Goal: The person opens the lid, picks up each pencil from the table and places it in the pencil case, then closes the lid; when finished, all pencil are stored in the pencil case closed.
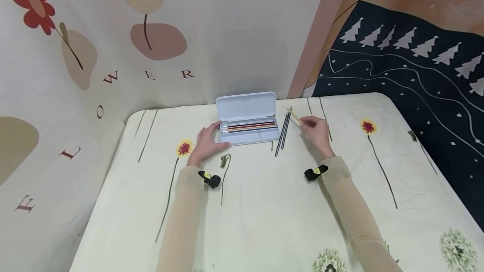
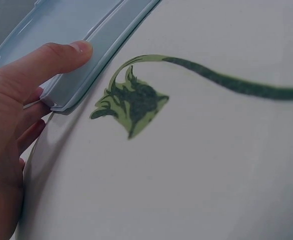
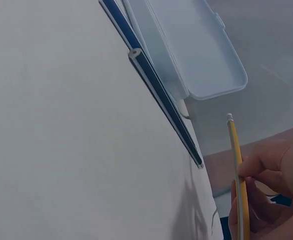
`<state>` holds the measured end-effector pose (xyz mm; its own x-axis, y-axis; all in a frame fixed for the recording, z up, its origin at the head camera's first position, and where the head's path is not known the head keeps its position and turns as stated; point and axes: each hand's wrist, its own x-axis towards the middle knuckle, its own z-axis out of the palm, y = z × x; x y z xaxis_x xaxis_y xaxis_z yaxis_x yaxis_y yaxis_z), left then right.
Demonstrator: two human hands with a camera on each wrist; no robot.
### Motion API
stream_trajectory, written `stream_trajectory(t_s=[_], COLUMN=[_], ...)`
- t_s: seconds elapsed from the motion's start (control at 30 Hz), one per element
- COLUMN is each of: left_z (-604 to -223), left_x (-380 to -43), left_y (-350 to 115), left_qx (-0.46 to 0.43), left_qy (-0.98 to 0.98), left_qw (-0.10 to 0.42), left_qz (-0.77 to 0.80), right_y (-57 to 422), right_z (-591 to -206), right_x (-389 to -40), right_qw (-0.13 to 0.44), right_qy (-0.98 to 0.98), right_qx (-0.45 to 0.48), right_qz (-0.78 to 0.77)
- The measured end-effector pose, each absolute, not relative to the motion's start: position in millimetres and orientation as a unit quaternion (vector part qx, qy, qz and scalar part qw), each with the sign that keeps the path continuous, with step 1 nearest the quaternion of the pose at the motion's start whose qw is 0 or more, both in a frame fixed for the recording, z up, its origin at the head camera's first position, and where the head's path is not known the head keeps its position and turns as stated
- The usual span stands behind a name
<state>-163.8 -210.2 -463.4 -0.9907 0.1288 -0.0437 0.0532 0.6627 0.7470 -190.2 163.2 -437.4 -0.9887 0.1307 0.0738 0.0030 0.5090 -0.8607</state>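
A light blue pencil case (image 1: 245,139) lies on the table with its lid (image 1: 245,106) raised at the back. Several pencils (image 1: 249,126) in dark red, yellow and blue lie side by side in its long compartment. At the case's left end, my left hand (image 1: 207,142) grips it, the thumb (image 2: 69,57) pressing on the front wall and the fingers at the end. My right hand (image 1: 316,133) pinches a yellow pencil (image 3: 239,175), its pale tip pointing up and away. Two dark blue pencils (image 3: 161,97) lie right of the case, just left of the right hand.
A white cloth (image 1: 261,205) printed with flowers covers the table. Close behind the case stands a pale curtain (image 1: 242,45) with flower prints and letters. At right hangs a dark blue cloth (image 1: 401,74) with white trees.
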Motion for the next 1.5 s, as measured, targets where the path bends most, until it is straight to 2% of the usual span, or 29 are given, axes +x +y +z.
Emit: stream_trajectory(t_s=[0.63,1.0,1.3,1.5], left_z=[-462,-460,-460,-462], left_x=[-163,-163,-162,-164], left_y=[-211,-210,-210,-209], left_qx=[0.055,0.055,0.065,0.059], left_qy=[0.913,0.913,0.911,0.915], left_qw=[0.044,0.044,0.029,0.037], left_qz=[0.401,0.402,0.406,0.396], right_y=[132,112,92,77], right_z=[-437,-434,-434,-438], right_x=[-192,-193,-201,-206], right_qw=[0.059,0.027,0.023,0.016], right_qy=[-0.856,-0.857,-0.854,-0.843], right_qx=[0.107,0.122,0.161,0.184], right_qz=[0.503,0.5,0.495,0.505])
